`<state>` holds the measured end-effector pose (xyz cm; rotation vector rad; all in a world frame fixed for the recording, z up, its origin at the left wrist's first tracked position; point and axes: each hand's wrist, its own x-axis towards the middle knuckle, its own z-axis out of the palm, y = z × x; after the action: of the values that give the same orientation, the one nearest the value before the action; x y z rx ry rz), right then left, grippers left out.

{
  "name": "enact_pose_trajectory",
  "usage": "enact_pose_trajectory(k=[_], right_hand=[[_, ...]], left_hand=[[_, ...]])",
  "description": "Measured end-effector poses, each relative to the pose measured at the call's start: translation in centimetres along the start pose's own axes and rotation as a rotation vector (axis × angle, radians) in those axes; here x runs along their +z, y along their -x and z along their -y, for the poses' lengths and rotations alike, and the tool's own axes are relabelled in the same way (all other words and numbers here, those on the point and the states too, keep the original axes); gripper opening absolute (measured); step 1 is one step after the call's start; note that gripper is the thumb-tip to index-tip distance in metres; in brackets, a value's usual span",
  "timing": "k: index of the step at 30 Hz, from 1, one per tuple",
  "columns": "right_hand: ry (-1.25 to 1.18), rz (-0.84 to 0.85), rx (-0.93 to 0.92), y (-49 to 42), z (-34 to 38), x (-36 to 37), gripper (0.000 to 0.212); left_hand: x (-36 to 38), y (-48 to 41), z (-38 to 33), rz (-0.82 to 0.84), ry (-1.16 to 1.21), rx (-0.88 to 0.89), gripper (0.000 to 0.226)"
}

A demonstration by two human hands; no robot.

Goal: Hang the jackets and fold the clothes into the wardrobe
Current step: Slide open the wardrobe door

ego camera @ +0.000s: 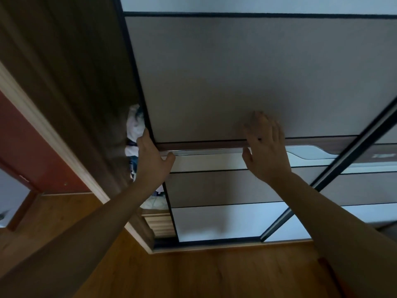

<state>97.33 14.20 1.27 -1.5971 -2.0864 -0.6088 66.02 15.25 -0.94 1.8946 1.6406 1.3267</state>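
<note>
The left hand (151,162) holds the edge of the wardrobe door (236,72), with the thumb on the front and the fingers (146,135) round the edge. The right hand (266,149) lies flat on the door with straight fingers and holds nothing. Clothes (133,127) show in the narrow gap just beside the left hand.

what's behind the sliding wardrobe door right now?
Through the narrow gap at the left edge of the sliding door, white and dark clothes show, with a pale bundle lower down. The door panel covers the rest of the interior.
</note>
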Motion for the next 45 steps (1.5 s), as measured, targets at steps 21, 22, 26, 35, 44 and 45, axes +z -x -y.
enact_pose_trajectory(k=[21,22,26,35,44,45], right_hand=[[-0.285,0.561,0.413,4.7,-17.1,-4.2,0.048],[-0.284,0.562,0.426,4.9,-17.9,-4.5,0.047],[-0.279,0.566,0.46,5.5,-20.4,-5.6,0.048],[-0.312,0.515,0.474,6.8,-24.8,-7.5,0.045],[-0.292,0.507,0.534,7.5,-27.7,-8.6,0.036],[-0.288,0.505,0.535,7.6,-28.0,-8.7,0.035]], left_hand=[[17.2,0.5,-12.8,0.337,0.013,0.164,0.081],[18.1,0.3,-13.2,0.359,0.024,0.179,0.082],[21.8,-0.9,-14.6,0.442,0.0,0.26,0.08],[26.1,-0.3,-19.9,0.608,-0.017,0.274,0.091],[28.2,-1.4,-23.4,0.717,-0.12,0.302,0.079],[28.2,-1.4,-23.7,0.724,-0.131,0.302,0.078]])
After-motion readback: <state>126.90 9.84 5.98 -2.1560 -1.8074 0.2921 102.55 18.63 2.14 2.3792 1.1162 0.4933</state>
